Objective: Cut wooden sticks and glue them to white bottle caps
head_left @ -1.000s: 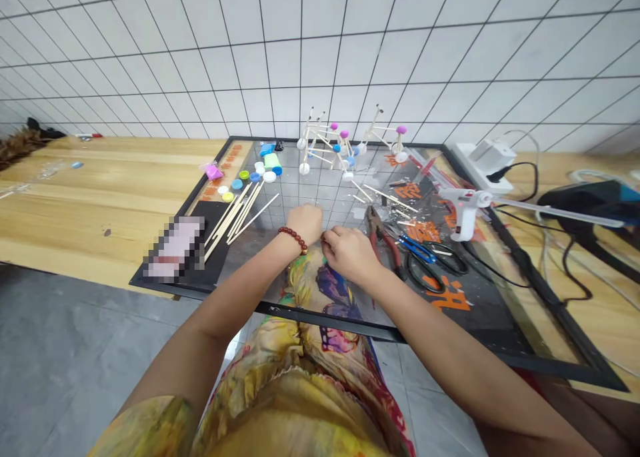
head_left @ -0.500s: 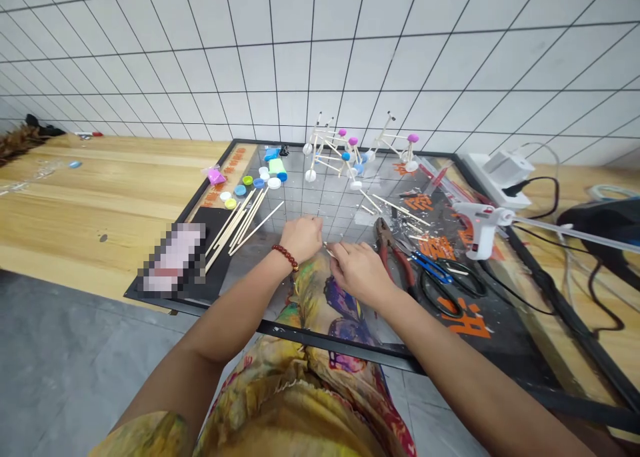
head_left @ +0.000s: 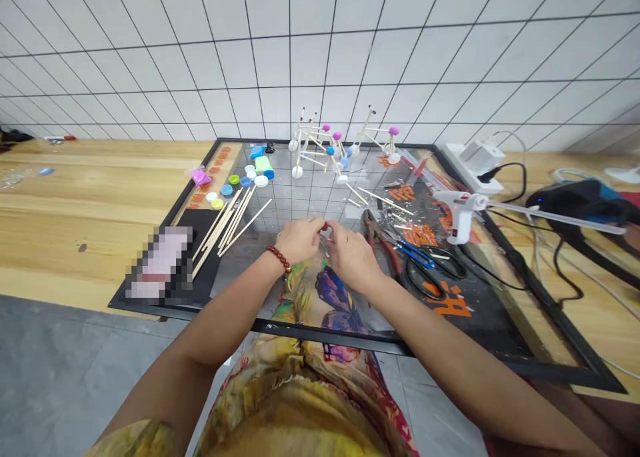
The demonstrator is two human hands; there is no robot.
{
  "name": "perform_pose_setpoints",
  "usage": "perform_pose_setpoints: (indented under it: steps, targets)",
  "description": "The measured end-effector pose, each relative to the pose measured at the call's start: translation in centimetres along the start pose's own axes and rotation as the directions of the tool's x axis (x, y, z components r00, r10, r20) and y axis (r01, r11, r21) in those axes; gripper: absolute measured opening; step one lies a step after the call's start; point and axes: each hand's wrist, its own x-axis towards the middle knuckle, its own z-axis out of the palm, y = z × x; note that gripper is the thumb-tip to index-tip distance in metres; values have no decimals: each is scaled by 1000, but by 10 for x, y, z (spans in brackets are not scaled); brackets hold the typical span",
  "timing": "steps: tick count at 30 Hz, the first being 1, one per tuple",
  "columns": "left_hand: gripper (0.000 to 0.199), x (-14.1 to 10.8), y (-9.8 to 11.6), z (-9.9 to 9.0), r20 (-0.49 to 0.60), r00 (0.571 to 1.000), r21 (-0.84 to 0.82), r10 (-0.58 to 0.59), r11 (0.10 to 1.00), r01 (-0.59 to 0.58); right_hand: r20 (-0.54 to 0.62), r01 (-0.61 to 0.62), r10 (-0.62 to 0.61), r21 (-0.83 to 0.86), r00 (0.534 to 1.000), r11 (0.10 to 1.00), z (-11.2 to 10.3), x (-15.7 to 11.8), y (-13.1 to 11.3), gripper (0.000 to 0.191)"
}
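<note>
My left hand (head_left: pixel 301 240), with a beaded bracelet (head_left: pixel 279 257) at its wrist, is closed in a pinch over the reflective glass board (head_left: pixel 295 207). Its fingertips meet those of my right hand (head_left: pixel 353 254), whose thumb and fingers are also pinched. Whatever lies between the fingertips is too small and too covered to name. Just right of my right hand are pliers with red handles (head_left: pixel 383 244) and scissors with dark handles (head_left: pixel 425 264). Left of my left hand, several thin wooden sticks (head_left: pixel 230 224) lie partly on a black sheet (head_left: pixel 204 230).
Stick models with coloured balls (head_left: pixel 320 147) stand at the back. Small round lids (head_left: pixel 227 190) and a pink packet (head_left: pixel 200 176) lie back left. On the right are a white glue gun (head_left: pixel 460 214), a power strip (head_left: pixel 463 167) and cables. The board has a raised black frame (head_left: pixel 320 334).
My fingertips have come together, and my right hand's fingers are more arched. The view has turned slightly right, so the table things appear further left.
</note>
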Motion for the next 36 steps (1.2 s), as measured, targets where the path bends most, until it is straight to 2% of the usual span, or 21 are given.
perform_pose_setpoints:
  steps: [6,10,12,14,16,19,21,23,24,26,28,33,36]
  targets:
    - [31,0,-1,0,-15,1000,28,-7,1000,7,11,49,-49,-3,999,999,-1,-3,2,55]
    - [46,0,1,2,-68,997,-9,-20,1000,19,36,64,-63,-27,997,998,-1,-4,1,56]
    - [48,0,0,-2,-104,994,1,-28,1000,28,51,77,-74,-48,996,996,-1,-4,-1,54]
    - [43,1,-6,-14,-149,987,44,-61,997,68,57,104,-100,-65,993,993,-2,-4,-2,52]
    - [38,2,-23,-36,-249,958,85,-144,982,170,61,134,-130,-68,990,989,-3,-5,-3,49]
    - [25,0,-69,-82,-419,845,71,-332,916,395,83,165,-159,-70,984,984,-5,-5,-4,46]
    - [15,-5,-104,-113,-448,781,70,-434,854,515,110,179,-169,-82,979,981,-6,-4,-5,42]
    - [11,-14,-135,-136,-419,728,111,-543,765,634,135,189,-175,-94,975,977,-6,-4,-5,38]
    - [10,-19,-146,-143,-380,733,152,-564,743,651,143,194,-179,-98,973,976,-6,-4,-5,37]
    - [10,-27,-160,-149,-356,729,177,-585,724,667,147,203,-187,-99,971,974,-4,-4,-5,35]
    - [13,-28,-164,-149,-341,725,190,-598,712,676,141,213,-198,-99,970,972,-3,-4,-4,34]
    - [28,-12,-164,-147,-332,710,214,-620,684,697,146,225,-207,-116,967,967,-2,-5,-2,36]
    - [35,-8,-173,-148,-267,715,264,-646,665,699,143,238,-219,-127,965,963,-2,-5,-1,36]
